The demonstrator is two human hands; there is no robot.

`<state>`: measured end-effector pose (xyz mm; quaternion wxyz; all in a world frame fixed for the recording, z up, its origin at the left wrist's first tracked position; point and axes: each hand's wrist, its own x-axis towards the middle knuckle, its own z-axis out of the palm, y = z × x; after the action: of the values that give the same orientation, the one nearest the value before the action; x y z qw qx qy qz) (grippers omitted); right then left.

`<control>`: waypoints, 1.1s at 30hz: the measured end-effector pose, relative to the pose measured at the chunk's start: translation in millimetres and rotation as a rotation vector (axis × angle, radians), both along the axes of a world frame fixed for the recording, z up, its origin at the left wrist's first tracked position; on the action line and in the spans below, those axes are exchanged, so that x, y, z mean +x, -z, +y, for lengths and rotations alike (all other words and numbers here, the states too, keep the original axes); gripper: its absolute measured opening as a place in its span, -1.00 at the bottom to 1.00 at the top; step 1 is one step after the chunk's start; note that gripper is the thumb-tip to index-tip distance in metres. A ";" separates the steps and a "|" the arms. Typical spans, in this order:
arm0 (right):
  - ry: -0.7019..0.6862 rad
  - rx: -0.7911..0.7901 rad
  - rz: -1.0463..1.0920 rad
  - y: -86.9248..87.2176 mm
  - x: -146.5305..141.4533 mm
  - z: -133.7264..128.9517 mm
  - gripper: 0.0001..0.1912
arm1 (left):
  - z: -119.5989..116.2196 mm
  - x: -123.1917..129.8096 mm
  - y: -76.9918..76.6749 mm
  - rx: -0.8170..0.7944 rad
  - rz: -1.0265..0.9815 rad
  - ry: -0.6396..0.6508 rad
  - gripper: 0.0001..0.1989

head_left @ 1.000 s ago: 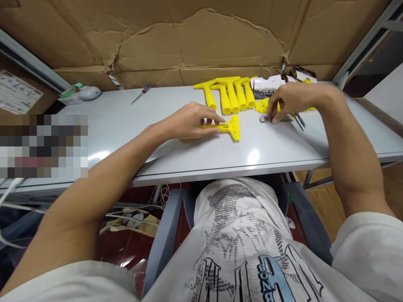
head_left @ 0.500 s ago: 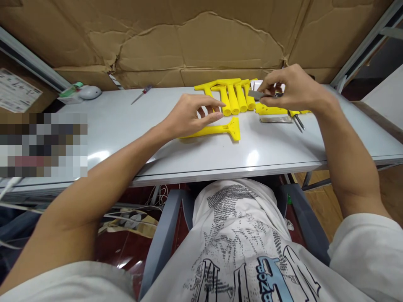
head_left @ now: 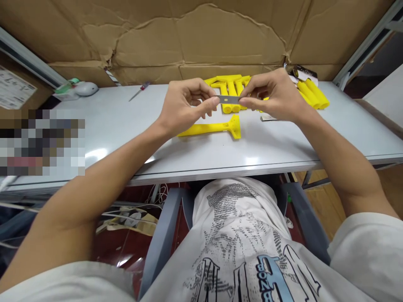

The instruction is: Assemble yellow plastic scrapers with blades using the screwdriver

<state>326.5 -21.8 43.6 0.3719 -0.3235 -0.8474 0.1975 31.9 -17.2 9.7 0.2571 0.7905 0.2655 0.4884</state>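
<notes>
Blade (head_left: 229, 100) has moved leftward since the earlier frame. Head view: left hand (head_left: 184, 102) and right hand (head_left: 277, 94) each pinch one end, holding it above the desk (head_left: 267, 144), beyond the yellow scraper (head_left: 209, 128). Farther beyond the scraper: yellow tools (head_left: 232, 93); to its far left, screwdriver (head_left: 139, 91).

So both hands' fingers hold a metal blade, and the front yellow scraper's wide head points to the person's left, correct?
Not quite: the front yellow scraper has its wide head towards the person's right, as the head view shows. The left fingers and right fingers do hold the metal blade.
</notes>
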 end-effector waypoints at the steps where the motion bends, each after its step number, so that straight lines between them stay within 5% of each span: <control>1: 0.009 -0.016 0.050 -1.6 2.2 0.6 -0.73 | 2.6 -1.2 -0.1 -0.010 -0.025 0.003 -0.51; 11: -0.005 -0.213 0.185 4.4 -3.5 1.7 -0.64 | 3.8 -2.0 0.0 -0.079 -0.026 0.038 -0.42; 16: -0.020 -0.194 0.251 5.3 -4.4 1.2 -0.48 | 3.0 -2.1 0.0 -0.075 -0.031 0.072 -0.44; 22: 0.000 -0.206 0.369 5.8 -12.7 -4.1 -0.54 | 5.7 -5.5 2.2 0.020 -0.048 0.119 -0.53; 27: -0.060 -0.203 0.427 7.1 -16.9 -8.5 -0.53 | 6.8 -7.5 3.9 0.003 -0.062 0.093 -0.57; 33: 0.028 -0.206 0.363 4.2 -17.4 -13.1 -0.48 | 1.7 -5.1 0.9 -0.042 -0.050 0.086 -0.56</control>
<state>309.0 -34.9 39.5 0.4862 -0.3306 -0.7371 0.3330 26.8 -15.5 8.8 0.3008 0.7833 0.2348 0.4908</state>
